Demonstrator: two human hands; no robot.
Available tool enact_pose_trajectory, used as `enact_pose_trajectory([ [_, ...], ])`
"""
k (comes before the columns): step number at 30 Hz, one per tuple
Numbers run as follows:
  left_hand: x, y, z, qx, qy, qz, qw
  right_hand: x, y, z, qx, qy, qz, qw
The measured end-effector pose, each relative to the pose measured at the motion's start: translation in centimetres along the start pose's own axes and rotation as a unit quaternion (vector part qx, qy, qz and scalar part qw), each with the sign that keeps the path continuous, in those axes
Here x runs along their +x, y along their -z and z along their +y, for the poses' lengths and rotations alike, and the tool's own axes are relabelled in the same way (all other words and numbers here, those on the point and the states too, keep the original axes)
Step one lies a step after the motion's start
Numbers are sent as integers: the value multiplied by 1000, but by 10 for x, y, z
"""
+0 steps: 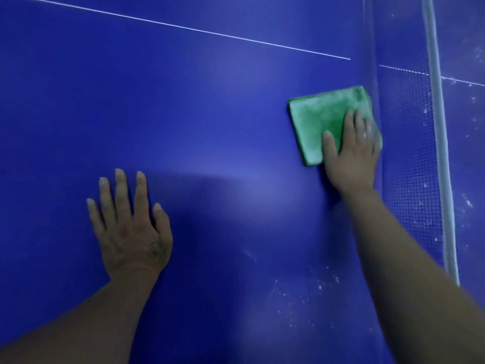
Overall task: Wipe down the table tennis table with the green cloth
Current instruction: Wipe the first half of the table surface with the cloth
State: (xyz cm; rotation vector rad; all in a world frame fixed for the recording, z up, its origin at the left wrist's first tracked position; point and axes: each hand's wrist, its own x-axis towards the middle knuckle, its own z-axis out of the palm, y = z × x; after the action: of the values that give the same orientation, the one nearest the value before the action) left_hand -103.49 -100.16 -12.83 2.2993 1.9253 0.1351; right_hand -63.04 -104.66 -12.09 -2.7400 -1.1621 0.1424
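Glossy blue table (183,114); right hand (351,156) flat on folded fuzzy green cloth (320,122).

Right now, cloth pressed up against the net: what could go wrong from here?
1. The right hand presses the green cloth right beside the net; another push that way could snag the mesh or drive dust under it.
2. White specks lie on the table near the right forearm, which could smear them.
3. The left hand rests flat on the surface and may leave prints.
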Motion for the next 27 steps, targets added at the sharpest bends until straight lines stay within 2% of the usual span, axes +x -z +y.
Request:
enact_pose_trajectory([
  [3, -1, -2, -1, 1, 3, -4, 1000, -77, -3, 7, 26, -35, 15, 999],
  [7, -2, -4, -2, 13, 5, -11, 1000, -192, -9, 6, 28, -91, -4, 995],
  [12, -2, -3, -1, 8, 10, -19, 1000, -281, -14, 20, -20, -64, -9, 998],
  [17, -3, 0, -1, 11, 15, -26, 999, -238, -9, 44, 0, 71, -17, 997],
  [19, -2, -1, 0, 16, 16, -27, 999, -209, -8, 44, -10, 91, -22, 996],
  [25, -1, -2, 0, 19, 16, -26, 999, -143, -20, -21, -7, -58, -15, 998],
  [27, -2, -4, 0, 19, 15, -20, 1000, -138, -26, -48, -2, -80, -9, 997],
])
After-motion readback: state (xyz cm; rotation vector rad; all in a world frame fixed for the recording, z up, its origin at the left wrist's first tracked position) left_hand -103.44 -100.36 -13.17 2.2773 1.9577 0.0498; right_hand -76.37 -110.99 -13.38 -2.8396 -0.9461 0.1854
